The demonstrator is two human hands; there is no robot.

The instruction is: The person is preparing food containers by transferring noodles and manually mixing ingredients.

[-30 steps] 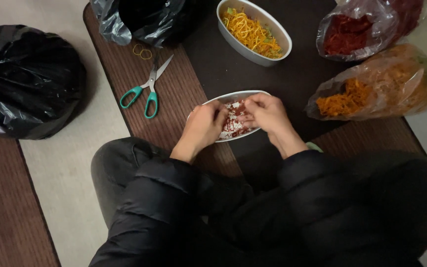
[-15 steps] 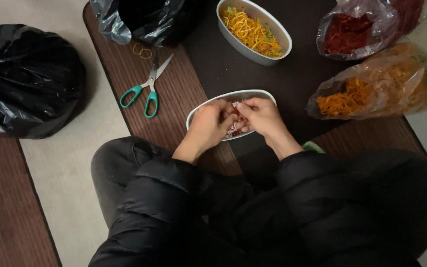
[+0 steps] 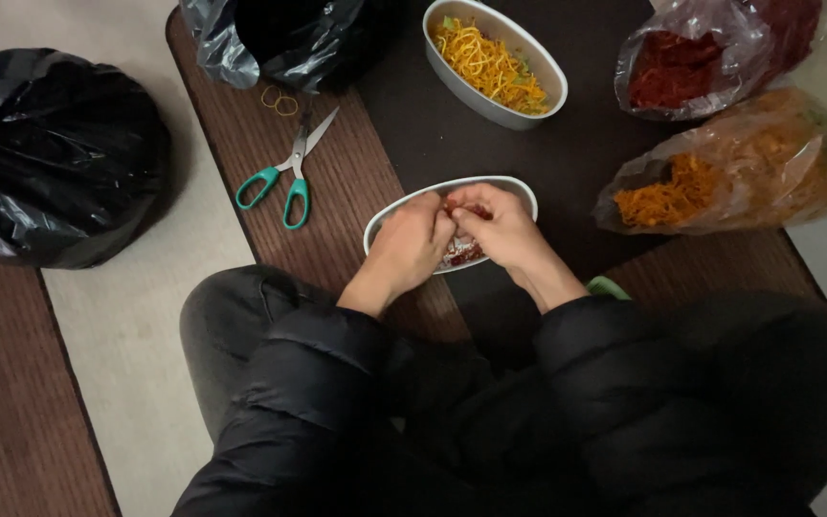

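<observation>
Oval bowl [image 3: 404,209] under both hands [image 3: 461,235] — reddish food [image 3: 464,252] between fingers

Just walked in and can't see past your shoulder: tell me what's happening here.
A person seated at a low mat has both hands, left hand and right hand, together over a white oval dish, working reddish food in it. A second oval dish holds yellow shreds. Teal-handled scissors lie untouched beside them.

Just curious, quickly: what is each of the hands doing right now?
Left hand: curled shut on food in the oval dish.
Right hand: curled shut on the same food.
</observation>
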